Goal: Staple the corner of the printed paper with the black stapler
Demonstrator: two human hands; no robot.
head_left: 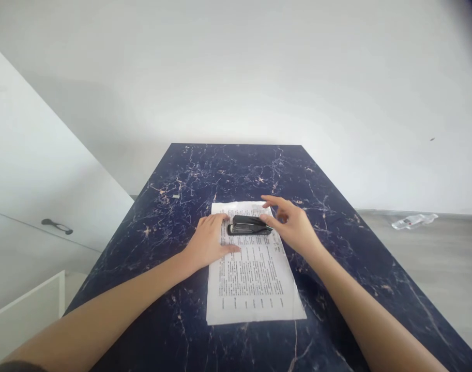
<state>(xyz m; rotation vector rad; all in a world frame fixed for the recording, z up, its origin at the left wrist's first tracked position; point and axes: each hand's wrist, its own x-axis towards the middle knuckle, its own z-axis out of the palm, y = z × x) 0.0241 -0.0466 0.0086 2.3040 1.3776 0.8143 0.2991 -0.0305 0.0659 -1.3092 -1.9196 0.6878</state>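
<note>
A black stapler (249, 226) lies crosswise over the upper part of a printed paper sheet (255, 281); I cannot tell whether there is more than one sheet. My left hand (208, 240) rests on the paper's left edge with thumb and fingers apart, close to the stapler's left end. At the other end, my right hand (293, 223) has its thumb at the stapler's right tip. Its index finger is stretched out above, apart from the stapler, and the remaining fingers are loosely bent and partly hidden.
The paper lies on a dark blue marbled table (236, 170) whose far edge is near a white wall (236, 67). A small pale scrap (176, 196) is on the table at left. Cabinet doors with a dark handle (57, 226) stand left; clear plastic (414, 221) lies on the floor right.
</note>
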